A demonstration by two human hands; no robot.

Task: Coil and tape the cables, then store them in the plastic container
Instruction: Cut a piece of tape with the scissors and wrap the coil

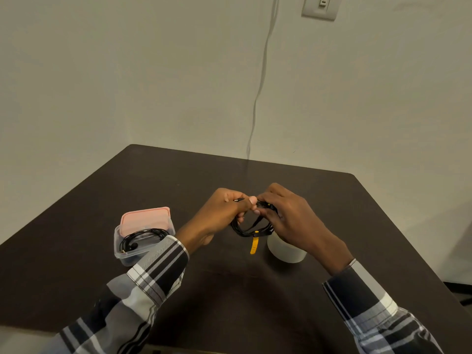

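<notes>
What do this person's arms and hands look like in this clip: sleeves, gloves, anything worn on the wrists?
Both hands, left hand and right hand, are bare: no gloves, and no rings or watch visible. Both arms wear long plaid shirt sleeves, left sleeve and right sleeve, checked in black, grey and white with thin stripes, cuffs ending at the wrists.

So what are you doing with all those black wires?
A person is holding a coil of black cable above the dark table with both hands. The left hand and right hand each grip the coil near its top, and a yellow strap hangs from it. Another coiled cable already lies in the clear plastic container on the left, its pink lid propped behind. A white roll sits beneath the right hand.
</notes>
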